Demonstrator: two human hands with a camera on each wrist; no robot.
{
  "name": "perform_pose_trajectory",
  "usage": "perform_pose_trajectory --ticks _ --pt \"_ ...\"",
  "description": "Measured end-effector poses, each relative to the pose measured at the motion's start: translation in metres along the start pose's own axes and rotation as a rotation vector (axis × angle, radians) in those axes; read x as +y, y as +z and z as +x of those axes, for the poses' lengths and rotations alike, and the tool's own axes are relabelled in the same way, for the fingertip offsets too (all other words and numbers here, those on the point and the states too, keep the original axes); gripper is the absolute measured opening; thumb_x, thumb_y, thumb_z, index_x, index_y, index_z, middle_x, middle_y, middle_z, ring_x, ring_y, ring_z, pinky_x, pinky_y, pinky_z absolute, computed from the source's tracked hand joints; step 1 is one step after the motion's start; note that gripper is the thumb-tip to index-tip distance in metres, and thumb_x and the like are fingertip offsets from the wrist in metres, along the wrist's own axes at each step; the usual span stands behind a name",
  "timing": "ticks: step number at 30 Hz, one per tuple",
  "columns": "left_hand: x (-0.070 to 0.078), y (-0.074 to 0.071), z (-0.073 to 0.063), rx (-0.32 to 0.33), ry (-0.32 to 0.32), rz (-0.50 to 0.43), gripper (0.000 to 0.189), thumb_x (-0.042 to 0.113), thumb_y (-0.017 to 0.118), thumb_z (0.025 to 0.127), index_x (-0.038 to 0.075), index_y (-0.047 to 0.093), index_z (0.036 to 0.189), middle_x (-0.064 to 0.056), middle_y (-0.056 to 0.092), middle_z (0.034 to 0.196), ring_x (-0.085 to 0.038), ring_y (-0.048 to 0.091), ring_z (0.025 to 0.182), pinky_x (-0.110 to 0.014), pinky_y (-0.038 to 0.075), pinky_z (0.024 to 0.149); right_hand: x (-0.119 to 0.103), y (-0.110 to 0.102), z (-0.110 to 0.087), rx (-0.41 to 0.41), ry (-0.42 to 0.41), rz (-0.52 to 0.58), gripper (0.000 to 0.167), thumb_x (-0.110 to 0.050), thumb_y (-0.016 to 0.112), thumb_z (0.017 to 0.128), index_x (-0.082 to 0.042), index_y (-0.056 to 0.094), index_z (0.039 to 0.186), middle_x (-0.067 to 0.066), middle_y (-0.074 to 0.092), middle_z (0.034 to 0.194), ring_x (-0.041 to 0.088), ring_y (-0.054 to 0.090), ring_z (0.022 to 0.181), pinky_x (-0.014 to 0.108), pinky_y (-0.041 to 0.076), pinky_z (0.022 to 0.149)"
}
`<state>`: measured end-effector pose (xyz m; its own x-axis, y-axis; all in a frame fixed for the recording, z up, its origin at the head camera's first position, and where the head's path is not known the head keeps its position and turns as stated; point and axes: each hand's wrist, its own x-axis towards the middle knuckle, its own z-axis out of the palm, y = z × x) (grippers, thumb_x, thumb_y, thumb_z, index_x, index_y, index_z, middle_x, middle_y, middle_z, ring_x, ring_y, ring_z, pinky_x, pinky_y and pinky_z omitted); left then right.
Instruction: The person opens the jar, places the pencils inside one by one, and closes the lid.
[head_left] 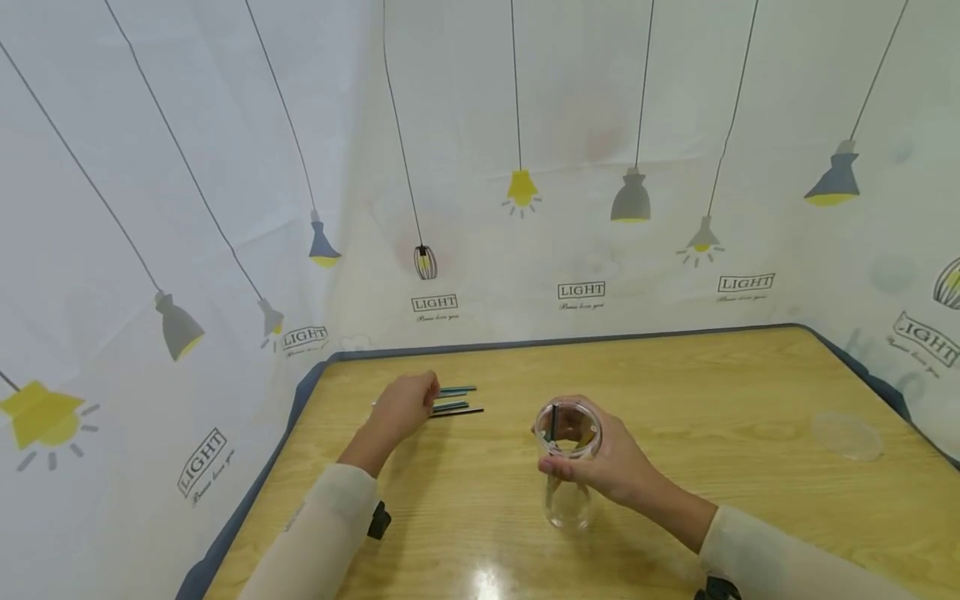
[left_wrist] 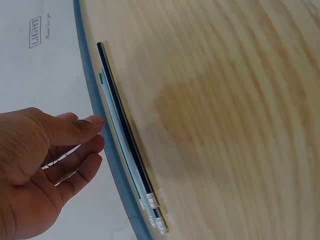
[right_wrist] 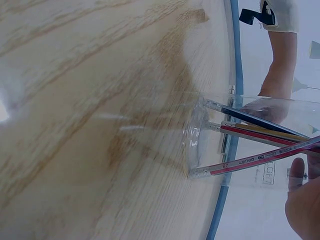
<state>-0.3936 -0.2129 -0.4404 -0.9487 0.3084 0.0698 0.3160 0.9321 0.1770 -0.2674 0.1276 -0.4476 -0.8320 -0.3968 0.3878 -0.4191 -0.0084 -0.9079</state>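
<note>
Upright in my right hand [head_left: 618, 462] is a clear plastic jar [head_left: 568, 510], gripped round its upper part by the fingers and thumb. The right wrist view shows several pencils inside it, among them a red-striped pencil [right_wrist: 250, 161] and a dark blue one [right_wrist: 262, 122], their eraser ends down at the jar's base. My left hand [head_left: 405, 407] hovers at several loose dark and teal pencils [head_left: 457, 412] lying on the table. In the left wrist view, its fingers are loosely bent beside these pencils [left_wrist: 129, 135], with nothing seen between thumb and fingertips.
A clear round lid [head_left: 847, 436] lies on the wooden table [head_left: 690, 392] at the right. White sheeting [head_left: 480, 100] printed with lamps surrounds the table on the far side and both flanks, meeting its dark blue edge.
</note>
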Motion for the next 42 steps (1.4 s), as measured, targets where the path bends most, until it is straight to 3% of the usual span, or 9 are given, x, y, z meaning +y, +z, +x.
perform_pose_trajectory --ticks 5,14,24,30,42 --pt "-0.007 0.009 -0.001 -0.02 0.006 -0.011 0.018 -0.002 0.074 0.101 0.011 0.071 0.113 0.001 0.071 0.092 -0.016 0.064 0.081 -0.035 0.057 0.074 0.001 0.0 0.0 -0.012 -0.02 -0.001 0.053 -0.006 0.089 0.093 -0.01 0.062 0.139 0.014 0.071 0.127 0.024 0.076 0.117 0.037 0.07 0.085" --pt "-0.009 0.015 0.0 -0.044 -0.005 -0.041 0.023 -0.003 0.077 0.098 0.01 0.07 0.116 0.003 0.069 0.091 -0.017 0.063 0.082 -0.039 0.057 0.078 0.001 -0.001 0.001 -0.017 -0.041 -0.018 0.053 -0.006 0.088 0.093 -0.011 0.062 0.139 0.014 0.072 0.127 0.021 0.076 0.117 0.037 0.07 0.086" --pt "-0.015 0.031 -0.003 0.044 -0.017 -0.06 0.019 0.001 0.08 0.1 0.011 0.07 0.113 0.003 0.067 0.091 -0.015 0.06 0.081 -0.037 0.056 0.077 0.004 0.001 0.0 0.012 -0.031 -0.037 0.054 -0.008 0.091 0.091 -0.008 0.063 0.138 0.012 0.073 0.124 0.014 0.076 0.114 0.032 0.068 0.089" --pt "-0.015 0.033 -0.004 0.088 0.001 -0.047 0.02 0.001 0.082 0.098 0.01 0.069 0.11 0.001 0.065 0.091 -0.017 0.059 0.082 -0.038 0.055 0.077 0.006 0.001 0.0 0.02 -0.037 -0.057 0.054 -0.01 0.092 0.09 -0.008 0.064 0.137 0.014 0.073 0.123 0.014 0.076 0.113 0.03 0.067 0.091" --pt "-0.015 0.033 0.001 0.054 -0.017 -0.061 0.019 -0.003 0.075 0.101 0.011 0.068 0.112 0.001 0.065 0.092 -0.016 0.058 0.082 -0.038 0.054 0.077 0.006 0.0 -0.001 0.025 -0.037 -0.055 0.054 -0.014 0.091 0.092 -0.008 0.064 0.138 0.012 0.071 0.123 0.017 0.075 0.112 0.029 0.066 0.092"
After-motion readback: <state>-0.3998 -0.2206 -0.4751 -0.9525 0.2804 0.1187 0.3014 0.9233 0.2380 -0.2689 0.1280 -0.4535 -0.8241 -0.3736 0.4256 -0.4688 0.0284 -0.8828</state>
